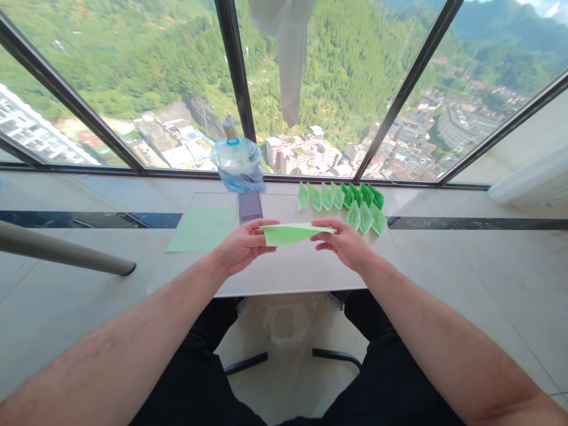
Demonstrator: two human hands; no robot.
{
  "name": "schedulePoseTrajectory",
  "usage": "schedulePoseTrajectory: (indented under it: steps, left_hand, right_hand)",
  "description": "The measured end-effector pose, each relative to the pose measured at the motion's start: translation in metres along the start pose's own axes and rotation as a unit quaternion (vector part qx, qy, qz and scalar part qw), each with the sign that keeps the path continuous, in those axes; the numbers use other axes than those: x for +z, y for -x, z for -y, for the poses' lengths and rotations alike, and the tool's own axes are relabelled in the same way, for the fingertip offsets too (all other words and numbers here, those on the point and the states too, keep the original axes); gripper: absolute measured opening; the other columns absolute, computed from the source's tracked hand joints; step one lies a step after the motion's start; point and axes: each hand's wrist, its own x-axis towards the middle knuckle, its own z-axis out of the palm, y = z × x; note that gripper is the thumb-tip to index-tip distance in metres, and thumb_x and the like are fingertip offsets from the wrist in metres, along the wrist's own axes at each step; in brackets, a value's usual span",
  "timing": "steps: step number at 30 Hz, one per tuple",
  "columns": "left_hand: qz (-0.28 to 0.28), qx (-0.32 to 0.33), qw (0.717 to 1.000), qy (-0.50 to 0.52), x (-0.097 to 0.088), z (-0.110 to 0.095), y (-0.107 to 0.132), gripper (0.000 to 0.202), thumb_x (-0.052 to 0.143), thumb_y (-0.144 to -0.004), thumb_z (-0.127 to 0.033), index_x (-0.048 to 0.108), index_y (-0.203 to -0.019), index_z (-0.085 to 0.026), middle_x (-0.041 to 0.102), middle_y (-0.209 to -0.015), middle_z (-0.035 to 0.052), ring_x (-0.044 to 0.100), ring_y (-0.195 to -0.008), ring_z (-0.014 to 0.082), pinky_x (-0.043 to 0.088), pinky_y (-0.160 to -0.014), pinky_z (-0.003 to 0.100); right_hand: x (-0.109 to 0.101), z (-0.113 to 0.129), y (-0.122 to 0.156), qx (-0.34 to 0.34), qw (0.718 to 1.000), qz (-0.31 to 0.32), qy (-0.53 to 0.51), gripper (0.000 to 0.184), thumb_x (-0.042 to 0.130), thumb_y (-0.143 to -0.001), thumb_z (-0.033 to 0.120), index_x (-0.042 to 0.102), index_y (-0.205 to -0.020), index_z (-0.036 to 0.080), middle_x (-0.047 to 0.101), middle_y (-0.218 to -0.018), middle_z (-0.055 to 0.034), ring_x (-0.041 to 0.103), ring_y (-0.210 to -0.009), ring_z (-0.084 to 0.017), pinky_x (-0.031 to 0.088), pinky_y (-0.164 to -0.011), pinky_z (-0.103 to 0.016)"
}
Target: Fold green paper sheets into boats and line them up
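Observation:
A light green sheet of paper (290,234), bent over on itself, is held above the white table (284,275). My left hand (248,245) pinches its left end between thumb and fingers. At the opposite end, my right hand (341,241) grips the paper the same way. Beyond my right hand stand several folded paper pieces in two rows, light green ones (327,197) and darker green ones (364,195) at the back. In the front row are more light green folded pieces (365,218). A flat light green sheet (202,229) lies left of my left hand.
A dark phone-like slab (251,207) lies at the table's back, before a large clear water bottle (238,161). Windows with black frames (239,77) rise behind. A grey pole (66,248) reaches in from the left. My legs are under the table.

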Motion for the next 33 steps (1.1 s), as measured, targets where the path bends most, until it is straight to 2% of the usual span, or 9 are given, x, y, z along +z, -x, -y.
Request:
schedulePoseTrajectory:
  steps: [3,6,10,16,28,33]
  left_hand:
    - [-0.005,0.006,0.999,-0.046,0.001,0.005,-0.001,0.043,0.089,-0.062,-0.026,0.073,-0.102,-0.019,0.073,-0.087,0.0058,0.068,-0.081,0.0174,0.055,-0.073,0.03]
    - [-0.04,0.049,0.995,-0.076,0.004,0.011,-0.004,0.04,0.089,-0.062,-0.039,0.074,-0.094,-0.018,0.072,-0.097,0.0065,0.065,-0.09,0.0176,0.054,-0.077,0.03]
    - [-0.105,0.092,0.986,-0.087,0.011,0.015,-0.01,0.04,0.09,-0.058,-0.046,0.071,-0.077,-0.017,0.071,-0.088,0.0045,0.063,-0.082,0.0157,0.052,-0.075,0.029]
    - [-0.14,0.114,0.979,-0.093,0.016,0.017,-0.011,0.041,0.09,-0.055,-0.048,0.069,-0.07,-0.016,0.069,-0.079,0.0037,0.06,-0.075,0.0152,0.051,-0.07,0.03]
    - [-0.143,0.104,0.979,-0.105,0.015,0.019,-0.011,0.038,0.087,-0.058,-0.048,0.072,-0.072,-0.016,0.07,-0.079,0.0052,0.06,-0.076,0.0166,0.05,-0.071,0.031]
    - [-0.142,0.101,0.979,-0.105,0.016,0.018,-0.011,0.037,0.086,-0.058,-0.047,0.072,-0.069,-0.015,0.07,-0.078,0.0054,0.061,-0.076,0.017,0.051,-0.071,0.031]
  right_hand:
    - [0.004,-0.007,-0.005,-0.023,0.998,-0.057,0.025,0.036,0.084,-0.067,0.045,0.077,-0.093,0.022,0.073,-0.091,-0.0046,0.068,-0.093,-0.021,0.057,-0.074,-0.033]
    - [0.006,-0.011,-0.009,-0.037,0.995,-0.093,0.018,0.038,0.087,-0.063,0.048,0.077,-0.09,0.023,0.075,-0.091,-0.0036,0.068,-0.088,-0.02,0.057,-0.075,-0.034]
    - [0.007,-0.015,-0.009,-0.027,0.994,-0.1,0.024,0.041,0.088,-0.059,0.049,0.076,-0.087,0.021,0.075,-0.087,-0.0039,0.068,-0.084,-0.02,0.056,-0.072,-0.034]
    - [0.006,-0.019,-0.008,-0.025,0.995,-0.094,0.007,0.038,0.087,-0.063,0.045,0.078,-0.09,0.02,0.076,-0.088,-0.004,0.068,-0.082,-0.02,0.056,-0.074,-0.035]
    - [0.005,-0.021,-0.008,-0.035,0.991,-0.117,0.048,0.04,0.086,-0.065,0.047,0.079,-0.094,0.019,0.077,-0.092,-0.0047,0.069,-0.082,-0.022,0.053,-0.078,-0.036]
    - [0.004,-0.021,-0.008,-0.034,0.989,-0.129,0.061,0.039,0.086,-0.065,0.049,0.078,-0.089,0.02,0.076,-0.088,-0.004,0.067,-0.079,-0.022,0.052,-0.075,-0.035]
